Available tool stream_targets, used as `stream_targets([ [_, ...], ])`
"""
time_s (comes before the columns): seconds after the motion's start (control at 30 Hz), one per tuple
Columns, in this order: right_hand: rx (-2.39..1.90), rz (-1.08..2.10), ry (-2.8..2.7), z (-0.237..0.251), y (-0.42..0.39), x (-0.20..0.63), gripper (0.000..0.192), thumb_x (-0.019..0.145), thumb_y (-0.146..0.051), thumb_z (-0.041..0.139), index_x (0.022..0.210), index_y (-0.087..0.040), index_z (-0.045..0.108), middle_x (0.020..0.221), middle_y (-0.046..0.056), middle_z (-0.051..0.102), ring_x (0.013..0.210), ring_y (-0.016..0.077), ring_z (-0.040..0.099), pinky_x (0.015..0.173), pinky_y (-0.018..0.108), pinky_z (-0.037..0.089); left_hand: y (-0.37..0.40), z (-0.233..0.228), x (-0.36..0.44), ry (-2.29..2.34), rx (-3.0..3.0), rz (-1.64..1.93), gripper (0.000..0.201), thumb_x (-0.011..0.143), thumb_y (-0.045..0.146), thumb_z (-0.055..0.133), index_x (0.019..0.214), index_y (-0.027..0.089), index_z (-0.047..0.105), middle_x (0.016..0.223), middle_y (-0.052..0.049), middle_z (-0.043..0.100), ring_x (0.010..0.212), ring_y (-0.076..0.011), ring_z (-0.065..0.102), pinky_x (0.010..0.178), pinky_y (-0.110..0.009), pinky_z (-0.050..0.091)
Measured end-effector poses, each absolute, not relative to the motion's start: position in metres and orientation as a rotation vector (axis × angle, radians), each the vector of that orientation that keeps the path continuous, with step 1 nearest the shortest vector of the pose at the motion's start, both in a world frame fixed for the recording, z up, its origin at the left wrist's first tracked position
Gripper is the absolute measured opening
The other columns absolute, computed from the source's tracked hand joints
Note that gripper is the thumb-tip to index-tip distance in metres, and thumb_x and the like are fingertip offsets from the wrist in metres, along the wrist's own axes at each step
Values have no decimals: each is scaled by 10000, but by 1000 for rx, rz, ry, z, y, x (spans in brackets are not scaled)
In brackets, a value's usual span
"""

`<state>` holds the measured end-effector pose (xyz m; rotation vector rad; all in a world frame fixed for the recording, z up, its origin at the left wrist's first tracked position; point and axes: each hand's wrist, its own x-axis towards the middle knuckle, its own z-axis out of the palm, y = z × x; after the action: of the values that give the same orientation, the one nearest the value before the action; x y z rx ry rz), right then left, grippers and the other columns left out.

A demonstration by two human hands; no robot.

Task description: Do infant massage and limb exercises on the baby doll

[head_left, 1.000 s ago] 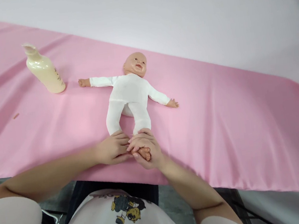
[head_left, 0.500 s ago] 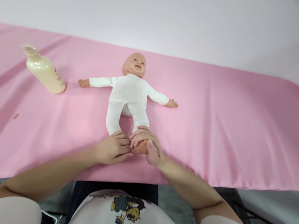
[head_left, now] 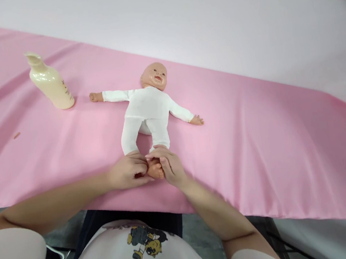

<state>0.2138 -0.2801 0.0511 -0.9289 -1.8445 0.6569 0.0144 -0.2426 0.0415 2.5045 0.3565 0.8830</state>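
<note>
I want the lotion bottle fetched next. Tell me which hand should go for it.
Probably the left hand. The bottle stands far left on the pink cloth, on that hand's side; the right hand would have to cross the doll.

Right hand [head_left: 170, 168] slid back (slightly), doll's foot [head_left: 155, 170] now exposed

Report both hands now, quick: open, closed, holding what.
Left hand: fingers curled shut over one foot of the doll.
Right hand: fingers closed around the doll's other foot, which shows between both hands.
</note>
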Motion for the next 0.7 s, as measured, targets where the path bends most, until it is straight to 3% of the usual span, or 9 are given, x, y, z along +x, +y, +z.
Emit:
stream_targets([
  [0.1, -984, 537, -1842, 44, -275, 217, 293, 1060, -265, 378, 1112, -263, 666, 918, 21, 740, 892, 181, 680, 886, 406, 574, -242, 41, 14, 360, 2457, 884, 329, 948, 372, 646, 678, 188, 601, 721, -26, 701, 822, -177, 650, 820, -342, 546],
  [0.33, -909, 291, -1898, 32, -271, 223, 284, 1046, -245, 394, 1225, -301, 607, 1032, 40, 725, 993, 203, 700, 996, 456, 559, -242, 43, 11, 390, 2412, 919, 352, 945, 403, 646, 671, 193, 579, 748, -38, 711, 814, -176, 658, 766, -322, 549],
  [0.53, -822, 455, -1919, 37, -272, 223, 292, 1074, -276, 319, 1187, -278, 588, 1131, 56, 717, 1114, 209, 690, 1074, 493, 528, -240, 45, 9, 384, 2310, 987, 331, 900, 472, 702, 746, 189, 627, 801, -49, 719, 834, -180, 655, 788, -323, 541],
  [0.7, -684, 585, -1929, 42, -266, 229, 286, 1041, -394, 379, 1208, -263, 570, 1165, 100, 688, 1208, 267, 649, 1054, 533, 537, -237, 51, 8, 492, 2232, 968, 343, 897, 483, 705, 764, 179, 617, 791, -41, 706, 784, -163, 645, 780, -320, 522],
])
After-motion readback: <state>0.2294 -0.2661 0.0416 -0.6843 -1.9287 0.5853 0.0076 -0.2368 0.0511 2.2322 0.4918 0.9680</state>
